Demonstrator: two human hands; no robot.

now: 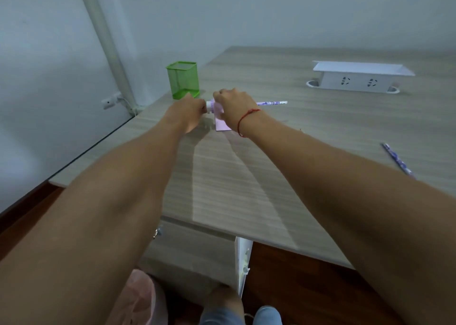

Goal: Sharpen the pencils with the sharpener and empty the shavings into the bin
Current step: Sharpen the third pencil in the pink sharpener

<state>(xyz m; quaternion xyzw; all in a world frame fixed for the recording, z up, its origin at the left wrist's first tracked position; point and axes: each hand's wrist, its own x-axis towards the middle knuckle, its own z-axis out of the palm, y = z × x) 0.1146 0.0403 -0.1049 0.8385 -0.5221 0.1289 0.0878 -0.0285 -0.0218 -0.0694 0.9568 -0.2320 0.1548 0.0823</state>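
Observation:
Both my arms reach out over the wooden desk (246, 176). My right hand (234, 104) grips a purple patterned pencil (271, 103) whose free end sticks out to the right. My left hand (190, 109) grips a small white sharpener (209, 107) at the pencil's other end; most of the sharpener is hidden by my fingers. A pink sheet of paper (222, 125) lies on the desk right under my hands. A second purple pencil (397, 160) lies on the desk at the far right. A bin with a pink bag (140, 297) stands on the floor under the desk's near edge.
A green mesh pen holder (183, 79) stands at the desk's far left corner, just behind my left hand. A white socket box (357, 77) sits at the back right. The desk's left edge drops to a wall with a white pipe (106, 40).

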